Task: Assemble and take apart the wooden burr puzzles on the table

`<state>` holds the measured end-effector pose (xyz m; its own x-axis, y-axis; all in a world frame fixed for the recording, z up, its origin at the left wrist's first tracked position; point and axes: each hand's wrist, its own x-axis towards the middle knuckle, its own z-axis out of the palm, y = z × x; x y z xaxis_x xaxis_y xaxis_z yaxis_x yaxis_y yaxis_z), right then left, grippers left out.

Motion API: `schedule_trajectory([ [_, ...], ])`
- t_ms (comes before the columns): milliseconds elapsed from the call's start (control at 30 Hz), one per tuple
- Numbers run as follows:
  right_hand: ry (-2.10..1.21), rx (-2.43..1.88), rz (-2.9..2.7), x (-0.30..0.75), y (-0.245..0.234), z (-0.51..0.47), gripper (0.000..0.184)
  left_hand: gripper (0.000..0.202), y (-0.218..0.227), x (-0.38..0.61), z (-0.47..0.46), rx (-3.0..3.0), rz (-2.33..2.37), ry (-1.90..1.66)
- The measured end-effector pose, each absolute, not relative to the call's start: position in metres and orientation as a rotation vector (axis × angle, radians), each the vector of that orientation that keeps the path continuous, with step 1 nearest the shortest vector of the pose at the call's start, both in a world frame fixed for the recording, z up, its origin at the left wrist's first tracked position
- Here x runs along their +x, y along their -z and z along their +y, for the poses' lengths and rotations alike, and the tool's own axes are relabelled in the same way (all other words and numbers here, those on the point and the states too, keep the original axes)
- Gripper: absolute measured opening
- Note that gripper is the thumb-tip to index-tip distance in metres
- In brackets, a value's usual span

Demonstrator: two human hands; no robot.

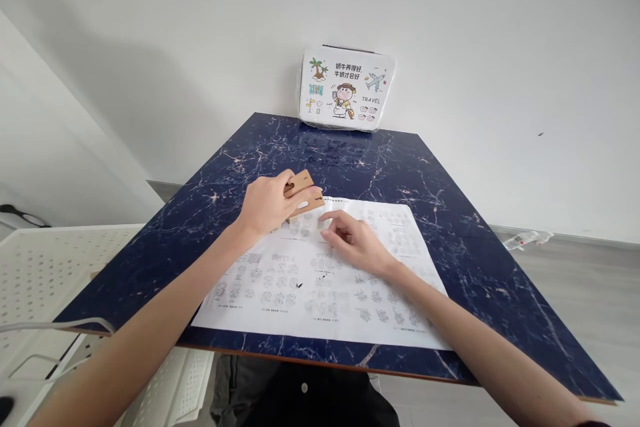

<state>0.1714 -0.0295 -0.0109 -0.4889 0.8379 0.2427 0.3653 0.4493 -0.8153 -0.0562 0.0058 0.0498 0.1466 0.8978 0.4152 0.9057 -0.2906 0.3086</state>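
Wooden pieces (pixel 302 181): clamped in left hand (pixel 266 203), near right hand (pixel 357 242)
Right hand: fingers loosely parted, over printed sheet (pixel 325 323)

One left hand (pixel 265 201) and one right hand (pixel 356 241) appear with one desk (pixel 475 280), one printed sheet (pixel 310 303) and one cartoon-covered case (pixel 330 113); at least one wooden block (pixel 300 181) shows, the exact number unclear under the grip. The case front counts one airplane (pixel 376 80), one large cow figure (pixel 344 103) and four small cow faces (pixel 373 109).
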Motion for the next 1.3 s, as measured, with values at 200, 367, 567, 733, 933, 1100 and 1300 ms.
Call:
schedule_trajectory([
  [200, -1.194, -0.95, -1.779, 0.173, 0.006, -0.025, 0.039, 0.06, -0.045, -0.019, 0.0, -2.717, -1.891, 0.767],
  [367, -1.159, -0.959, -1.59, 0.183, 0.007, -0.013, 0.039, 0.066, -0.043, -0.003, -0.001, -2.995, -2.131, 0.871],
  [567, -1.082, -1.0, -1.301, 0.202, -0.001, 0.006, 0.03, 0.063, -0.044, 0.005, 0.002, -3.294, -2.227, 0.809],
  [733, -1.084, -0.976, -1.291, 0.214, -0.005, 0.01, 0.029, 0.043, -0.027, 0.008, 0.003, -3.311, -2.116, 1.018],
  [933, -1.088, -0.952, -1.314, 0.229, 0.001, 0.006, 0.033, 0.036, -0.016, 0.008, 0.0, -3.325, -2.016, 1.029],
  [1100, -1.142, -0.922, -1.253, 0.234, 0.007, 0.002, 0.036, 0.044, -0.023, 0.006, -0.002, -3.447, -1.962, 0.967],
  [1300, -1.198, -0.913, -1.235, 0.226, 0.004, -0.006, 0.037, 0.056, -0.019, 0.001, 0.0, -3.547, -1.882, 1.025],
])
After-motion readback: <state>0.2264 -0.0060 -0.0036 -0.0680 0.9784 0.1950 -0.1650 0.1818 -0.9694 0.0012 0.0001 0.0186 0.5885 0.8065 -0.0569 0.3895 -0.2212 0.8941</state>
